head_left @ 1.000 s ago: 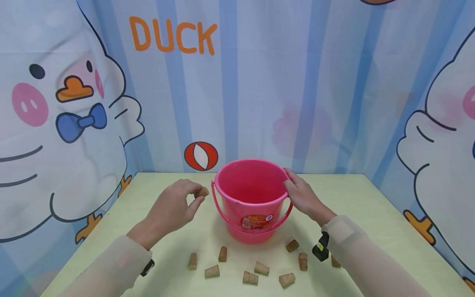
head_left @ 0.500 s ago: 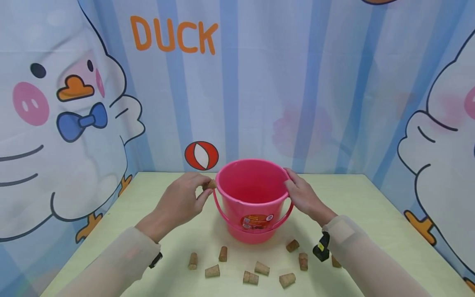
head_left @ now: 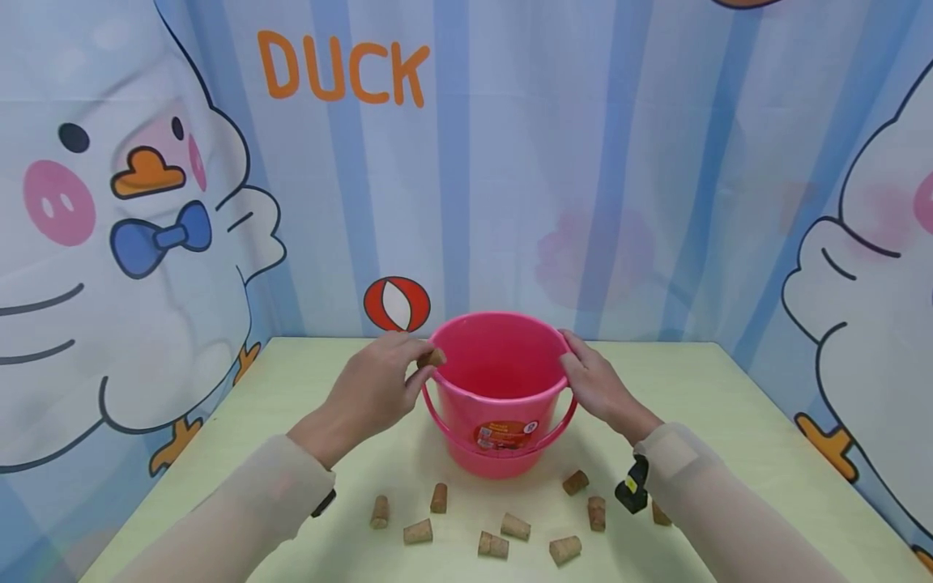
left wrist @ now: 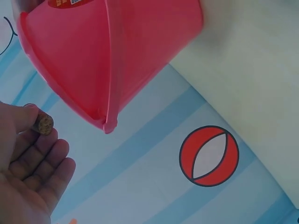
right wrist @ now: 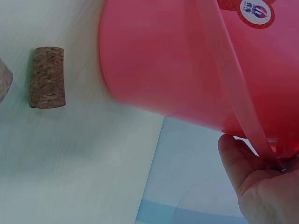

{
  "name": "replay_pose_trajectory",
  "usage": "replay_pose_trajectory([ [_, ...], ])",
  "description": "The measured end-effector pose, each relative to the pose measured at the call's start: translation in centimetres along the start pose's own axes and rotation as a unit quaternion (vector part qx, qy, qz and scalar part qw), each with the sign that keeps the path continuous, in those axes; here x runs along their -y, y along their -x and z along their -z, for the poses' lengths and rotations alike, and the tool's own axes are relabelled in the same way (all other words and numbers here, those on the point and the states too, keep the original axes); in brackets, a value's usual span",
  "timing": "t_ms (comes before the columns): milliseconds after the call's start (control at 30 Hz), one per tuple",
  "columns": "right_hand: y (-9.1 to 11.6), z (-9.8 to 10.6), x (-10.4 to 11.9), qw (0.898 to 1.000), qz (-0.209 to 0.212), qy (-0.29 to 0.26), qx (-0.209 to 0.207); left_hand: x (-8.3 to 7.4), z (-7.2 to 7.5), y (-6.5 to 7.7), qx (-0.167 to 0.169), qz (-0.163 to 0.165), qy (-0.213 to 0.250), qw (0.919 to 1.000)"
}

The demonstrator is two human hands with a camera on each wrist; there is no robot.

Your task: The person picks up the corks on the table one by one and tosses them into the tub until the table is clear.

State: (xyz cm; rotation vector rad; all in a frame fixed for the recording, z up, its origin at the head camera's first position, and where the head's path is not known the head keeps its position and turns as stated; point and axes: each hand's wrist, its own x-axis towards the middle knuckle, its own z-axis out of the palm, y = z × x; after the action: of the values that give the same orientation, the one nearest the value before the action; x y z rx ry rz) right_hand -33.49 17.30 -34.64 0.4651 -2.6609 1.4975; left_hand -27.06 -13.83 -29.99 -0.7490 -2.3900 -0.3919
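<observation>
At mid-frame, left hand (head_left: pixel 375 385) pinches a brown cork cylinder (head_left: pixel 433 359); right hand (head_left: pixel 599 382) grips a round pink plastic bucket (head_left: pixel 503 410), apparently steadying it.

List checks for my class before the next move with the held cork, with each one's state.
1. Left hand pinches the cork: ok.
2. Right hand grips the bucket: ok.
3. Bucket upright on the table: ok.
4. Handle hanging clear of the opening: ok.
5. Cork over the opening's middle: not ok, at its left edge.
6. Bucket floor bare: cannot tell, hidden.
</observation>
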Motion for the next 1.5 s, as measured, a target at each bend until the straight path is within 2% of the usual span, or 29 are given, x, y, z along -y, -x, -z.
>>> replay_pose_trajectory([
  [367, 0.1, -0.1, -0.1, 1.0, 0.002, 0.001, -0.005, -1.0, -0.9, -0.9, 0.009, -0.035, 0.014, 0.9993],
  [533, 0.1, -0.1, 0.1, 1.0, -0.004, 0.002, -0.005, -1.3, -1.2, -1.2, 0.019, -0.037, 0.004, 0.9991],
  [800, 0.6, -0.3, 0.5, 1.0, -0.008, 0.0, -0.004, -1.9, -1.4, -1.6, 0.029, -0.065, -0.029, 0.9971],
  [967, 0.8, -0.3, 0.6, 1.0, -0.008, -0.002, -0.004, -2.2, -1.7, -1.8, 0.049, -0.078, -0.063, 0.9937],
  [1500, 0.9, -0.3, 0.6, 1.0, -0.004, -0.002, -0.003, -3.1, -2.5, -2.7, 0.098, -0.061, -0.078, 0.9903],
])
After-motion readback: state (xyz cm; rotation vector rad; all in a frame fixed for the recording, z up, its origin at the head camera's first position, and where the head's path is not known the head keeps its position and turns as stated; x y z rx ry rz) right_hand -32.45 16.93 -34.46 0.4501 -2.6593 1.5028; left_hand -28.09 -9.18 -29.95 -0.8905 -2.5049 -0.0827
